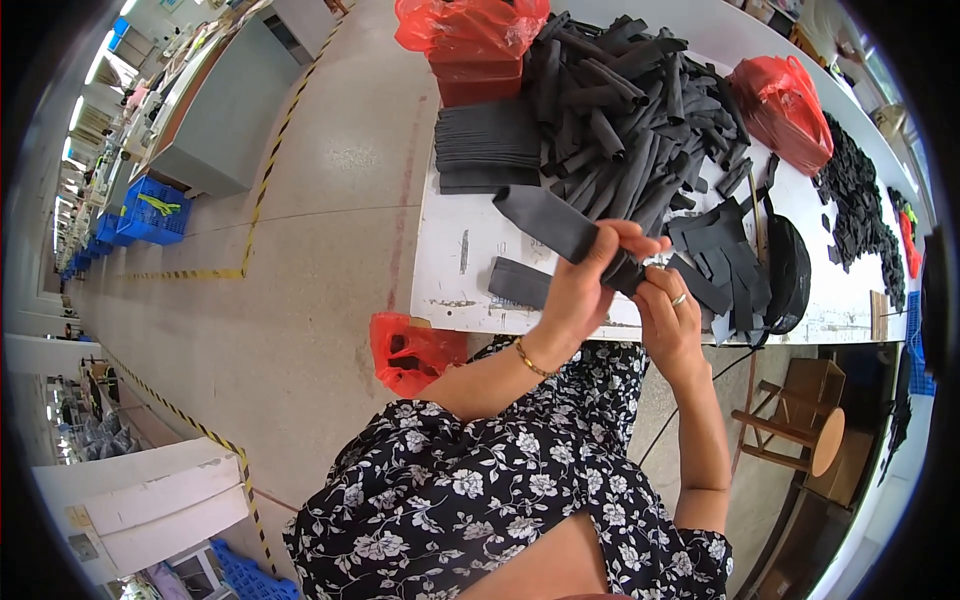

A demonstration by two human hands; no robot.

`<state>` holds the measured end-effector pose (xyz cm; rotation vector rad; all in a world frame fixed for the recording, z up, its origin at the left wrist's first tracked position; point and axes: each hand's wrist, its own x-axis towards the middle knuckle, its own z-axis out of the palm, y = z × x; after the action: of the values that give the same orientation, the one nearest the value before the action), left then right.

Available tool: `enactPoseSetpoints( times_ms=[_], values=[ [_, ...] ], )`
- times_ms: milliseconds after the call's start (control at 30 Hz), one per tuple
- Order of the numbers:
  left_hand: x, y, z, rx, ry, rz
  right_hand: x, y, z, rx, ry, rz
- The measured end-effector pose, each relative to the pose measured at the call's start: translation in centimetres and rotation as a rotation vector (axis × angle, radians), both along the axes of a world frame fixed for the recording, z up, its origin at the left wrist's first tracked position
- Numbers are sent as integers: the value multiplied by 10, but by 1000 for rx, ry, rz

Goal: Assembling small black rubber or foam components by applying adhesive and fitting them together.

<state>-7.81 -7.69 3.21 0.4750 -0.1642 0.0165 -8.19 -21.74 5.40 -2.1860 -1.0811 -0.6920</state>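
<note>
A flat dark grey fabric strip [545, 222] slants up and leftward from my left hand [580, 292], whose fingers are wrapped round its lower part. My right hand [672, 325] pinches at the strip's near end, close against my left fingers. Something small and shiny shows between the fingertips there, too small to name. Both hands are above the white table [465, 255] near its front edge. A folded dark grey piece [520, 283] lies beside my left hand. Several flat dark pieces [722, 258] lie to the right of my right hand.
Beyond my hands rises a heap of rolled dark strips [620, 110], beside a neat stack [487, 147]. Red plastic bags stand at the back left [475, 50] and right [785, 112]; another red bag [412, 352] hangs at the front-left corner. A wooden stool [826, 441] stands below right.
</note>
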Motion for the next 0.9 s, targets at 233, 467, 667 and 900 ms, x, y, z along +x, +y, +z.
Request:
enactPoseSetpoints(
  times_ms=[233, 467, 667, 900],
  values=[
    [-6, -5, -3, -5, 7, -27, 0, 3, -4, 12, -21, 13],
    [-5, -7, -8, -10, 40, -26, 3, 4, -4, 4, -11, 14],
    [4, -1, -12, 18, 14, -53, -3, 6, -4, 106, 291, -121],
    [21, 18, -3, 63, -42, 58, -12, 29, -30, 976, 688, -166]
  ],
)
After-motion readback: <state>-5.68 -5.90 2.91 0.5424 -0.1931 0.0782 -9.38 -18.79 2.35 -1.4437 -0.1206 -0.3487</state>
